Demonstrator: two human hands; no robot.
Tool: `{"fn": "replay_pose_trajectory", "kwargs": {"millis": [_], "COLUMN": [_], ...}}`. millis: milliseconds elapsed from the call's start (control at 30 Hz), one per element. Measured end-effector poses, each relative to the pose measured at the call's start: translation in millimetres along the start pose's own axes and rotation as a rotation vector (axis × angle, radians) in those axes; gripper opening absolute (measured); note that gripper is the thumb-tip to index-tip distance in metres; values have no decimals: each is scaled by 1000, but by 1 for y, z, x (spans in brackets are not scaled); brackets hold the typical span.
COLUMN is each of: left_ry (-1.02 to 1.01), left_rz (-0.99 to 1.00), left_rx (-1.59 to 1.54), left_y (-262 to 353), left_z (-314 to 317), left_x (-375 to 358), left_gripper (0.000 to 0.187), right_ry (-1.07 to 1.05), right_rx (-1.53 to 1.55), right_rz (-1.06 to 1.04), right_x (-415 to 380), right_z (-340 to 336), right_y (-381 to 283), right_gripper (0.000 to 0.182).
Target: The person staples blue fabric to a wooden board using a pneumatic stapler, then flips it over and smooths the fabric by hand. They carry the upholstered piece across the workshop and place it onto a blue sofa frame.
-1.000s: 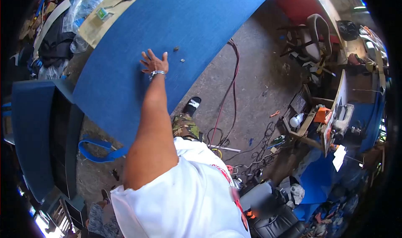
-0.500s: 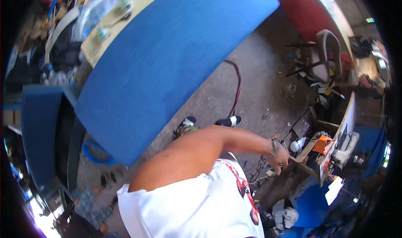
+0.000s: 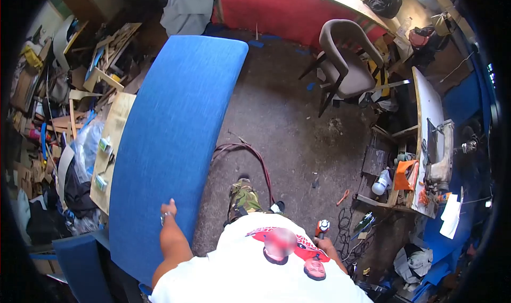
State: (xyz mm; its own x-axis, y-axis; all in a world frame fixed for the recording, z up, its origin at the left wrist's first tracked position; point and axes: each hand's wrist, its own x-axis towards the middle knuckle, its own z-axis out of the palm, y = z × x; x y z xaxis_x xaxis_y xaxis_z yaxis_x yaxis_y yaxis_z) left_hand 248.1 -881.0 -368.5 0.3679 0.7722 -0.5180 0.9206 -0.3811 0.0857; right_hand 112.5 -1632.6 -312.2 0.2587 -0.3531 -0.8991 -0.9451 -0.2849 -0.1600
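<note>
- Cluttered workshop seen from above: a grey concrete floor [image 3: 287, 122], a red panel [image 3: 277, 10] along the far side, and heaps of wood offcuts [image 3: 101, 68] at the left.
- Down the left-centre runs a long blue upholstered board [image 3: 170, 138], lying flat on a bench [image 3: 114, 138] whose pale wooden top shows along the board's left edge.
- The left hand [image 3: 168, 211] rests on the near end of the blue board, close to its left edge, with a bracelet at the wrist; the hand is too small to tell whether its fingers are spread or curled.
- The right hand [image 3: 326, 243] is low by the person's right side, closed around a tool with a red and white body [image 3: 321, 228] that sticks up above the fist.
- A dark red hose [image 3: 250, 154] loops over the floor just right of the board, running toward the person's camouflage trouser leg [image 3: 243, 196].
- A grey shell chair [image 3: 346, 58] stands on the floor at the upper right, well apart from the board.
- At the far right a sewing machine [image 3: 439, 154] sits on a white-topped table [image 3: 428, 103], with a white bottle [image 3: 380, 184] on a low shelf beside it.
</note>
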Motion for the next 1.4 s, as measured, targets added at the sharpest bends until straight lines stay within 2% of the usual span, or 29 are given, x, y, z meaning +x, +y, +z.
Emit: {"fn": "replay_pose_trajectory", "kwargs": {"millis": [33, 133, 167, 200, 233, 267, 333, 367, 400, 467, 533, 600, 667, 700, 733, 767, 800, 833, 867, 900, 967, 1000, 1033, 1067, 1133, 1200, 1267, 1300, 1400], "left_ry": [-12, 83, 101, 246, 320, 332, 321, 384, 310, 178, 223, 140, -198, -130, -52, -129, -214, -158, -107, -166, -186, -168, -206, -352, -476, -469, -495, -514, -452], "left_rz": [-25, -175, -215, -301, -404, -401, -415, -314, -188, 33, 321, 764, 661, 647, 629, 528, 415, 368, 292, 260, 17, 59, 1, -8, 114, -26, -164, -193, -210], "left_rx": [2, -81, -91, -65, -9, -24, -55, -60, -8, 150, 78, 83, -276, -296, -316, -212, -109, 0, 98, 117, 18, 12, -72, 14, 128, 104, 110, 98, 145], "left_y": [16, 69, 116, 169, 187, 224, 299, 335, 382, 451, 495, 525, 584, 597, 608, 620, 628, 622, 613, 604, 605, 589, 573, 585, 588, 598, 613, 585, 605], "left_z": [-3, 47, 45, 44, 77, 75, 74, 86, 82, 46, 58, 76, 18, 18, 15, 5, -5, 6, 28, 45, 68, 103, 123, 121, 130, 135, 123, 115, 100], "left_x": [-29, -29, -51, -76, -47, -33, -44, -29, -18, -13, 36, 120, 89, 89, 90, 80, 68, 65, 61, 56, -2, -19, -56, -102, -185, -247, -294, -305, -316], "left_gripper": [87, 87, 86, 89, 93, 94, 96, 93, 92, 89, 78, 65, 55, 55, 55, 59, 63, 67, 72, 77, 70, 65, 63, 61, 60, 61, 60, 60, 59], "right_ry": [26, 32, 25, 24, 30, 49, 102, 24, -65, -98, -157, -184, -172, -73, -87, -103, -106, -24, -3, -8, 154, 236, 327, 425, 623, 758, 757, 765, 716], "right_rx": [135, 157, 163, 182, 249, 320, 79, 214, 343, 350, 479, 490, 514, 511, 461, 387, 457, 454, 324, 270, 164, 110, -40, -195, -440, -556, -408, -372, -370], "right_rz": [51, 22, -16, -48, -29, -4, -38, -77, -133, -212, -135, -149, -96, -74, -118, -148, -134, -195, -274, -190, -214, -218, -223, -243, -305, -384, -523, -549, -611], "right_x": [24, 105, 117, 124, 117, 103, 72, 77, 94, 111, 104, 117, 142, 131, 158, 203, 232, 239, 279, 339, 432, 474, 490, 502, 548, 597, 616, 599, 597], "right_z": [-6, -31, -40, -43, -41, -43, -59, -63, -65, -75, -91, -119, -162, -186, -212, -241, -270, -293, -329, -367, -423, -451, -471, -485, -519, -538, -540, -529, -502], "right_y": [-11, -47, -69, -96, -136, -171, -243, -259, -281, -324, -377, -414, -447, -477, -490, -492, -497, -520, -526, -531, -570, -593, -620, -653, -715, -778, -835, -844, -889], "right_gripper": [25, 16, 12, 10, 13, 18, 30, 36, 42, 43, 36, 34, 33, 30, 26, 21, 17, 15, 13, 17, 15, 21, 18, 19, 30, 46, 66, 64, 61]}}
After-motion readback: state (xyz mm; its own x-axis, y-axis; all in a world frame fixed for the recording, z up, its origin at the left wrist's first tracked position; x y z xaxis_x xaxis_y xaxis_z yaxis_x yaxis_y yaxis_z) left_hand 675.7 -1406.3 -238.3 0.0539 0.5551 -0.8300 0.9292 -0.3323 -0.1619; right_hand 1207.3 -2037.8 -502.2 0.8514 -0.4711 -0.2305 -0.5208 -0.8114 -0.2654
